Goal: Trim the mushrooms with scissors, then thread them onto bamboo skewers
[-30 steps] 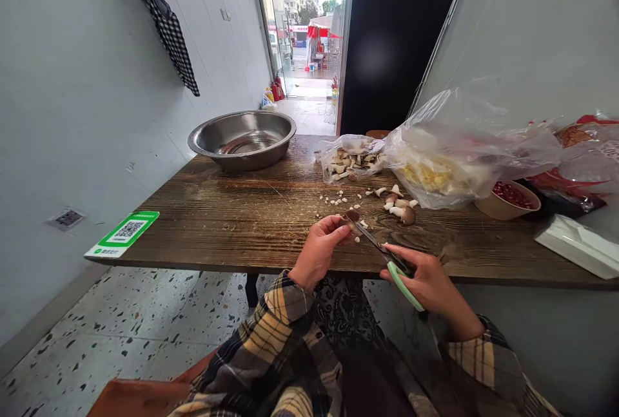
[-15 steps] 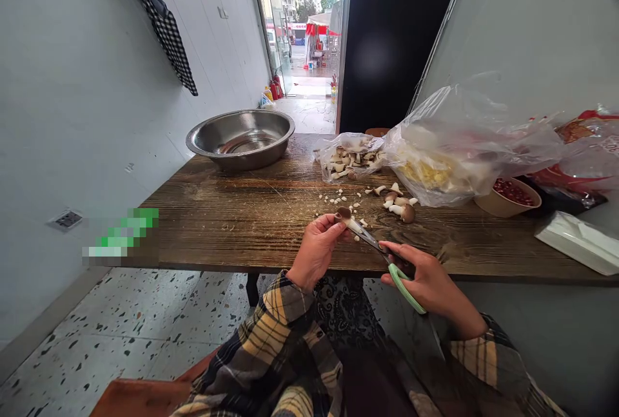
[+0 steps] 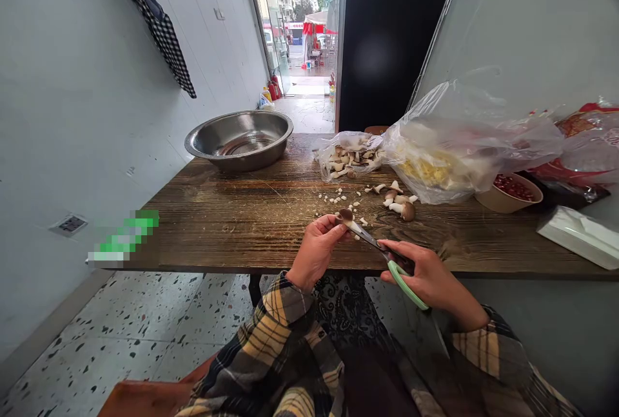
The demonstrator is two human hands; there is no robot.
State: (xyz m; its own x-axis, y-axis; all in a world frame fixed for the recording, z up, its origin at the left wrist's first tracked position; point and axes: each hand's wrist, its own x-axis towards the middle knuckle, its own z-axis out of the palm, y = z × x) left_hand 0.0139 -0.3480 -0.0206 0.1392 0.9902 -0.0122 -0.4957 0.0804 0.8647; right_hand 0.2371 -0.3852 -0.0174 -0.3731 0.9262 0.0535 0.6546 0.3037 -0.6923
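Note:
Between the thumb and fingers of my left hand [image 3: 316,251] is a mushroom [image 3: 347,215] with a brown cap and pale stem. My right hand [image 3: 428,275] grips scissors [image 3: 403,285] with light green handles. Their blades point up and left and lie against the mushroom's stem, close to my left fingertips. Just beyond my hands, small white stem bits [image 3: 333,198] are scattered over the wooden table [image 3: 232,223]. A few whole mushrooms [image 3: 401,203] lie in a loose group to the right of the bits.
A large steel basin [image 3: 239,159] stands at the back left. Behind the loose mushrooms are a clear bag of mushrooms [image 3: 351,159] and a bigger plastic bag with yellow food [image 3: 430,169]. Farther right are a bowl of red pieces [image 3: 507,194] and a tissue pack [image 3: 580,235].
Both hands, the mushroom and the scissors stay almost in place, the blades still at the stem. The view has shifted very slightly.

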